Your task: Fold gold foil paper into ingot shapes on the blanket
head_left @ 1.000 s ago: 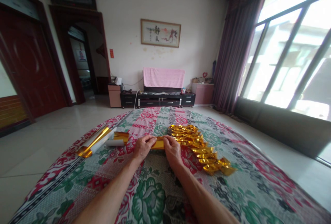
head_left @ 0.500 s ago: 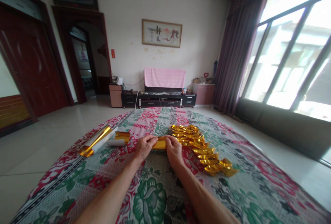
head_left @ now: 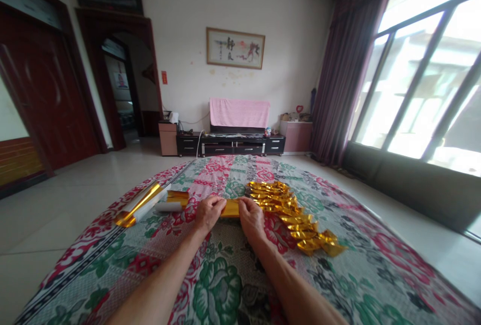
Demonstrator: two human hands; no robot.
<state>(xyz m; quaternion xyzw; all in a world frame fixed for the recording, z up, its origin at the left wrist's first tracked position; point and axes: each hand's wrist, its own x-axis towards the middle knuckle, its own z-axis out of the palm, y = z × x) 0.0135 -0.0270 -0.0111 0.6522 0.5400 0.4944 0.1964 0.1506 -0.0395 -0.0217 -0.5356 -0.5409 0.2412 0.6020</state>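
Observation:
A small flat piece of gold foil paper (head_left: 231, 208) stretches between my two hands over the patterned cloth. My left hand (head_left: 209, 212) pinches its left end between thumb and fingers. At the opposite end, my right hand (head_left: 252, 217) grips it the same way. Just right of my right hand lies a row of folded gold paper ingots (head_left: 276, 197), with the nearest ones (head_left: 319, 241) trailing toward the lower right. To the left are a loosely rolled gold foil sheet with a white back (head_left: 141, 204) and a smaller curled gold and white sheet (head_left: 173, 201).
The round table is covered by a red, green and grey floral cloth (head_left: 218, 290). Beyond it stand a black TV cabinet (head_left: 246, 148) and a television under a pink towel (head_left: 239, 113). A purple curtain (head_left: 334, 74) and large windows are at the right.
My thumbs and fingers have shifted slightly at the ends of the gold paper, and more of its flat face shows. The ingots and loose sheets have not moved.

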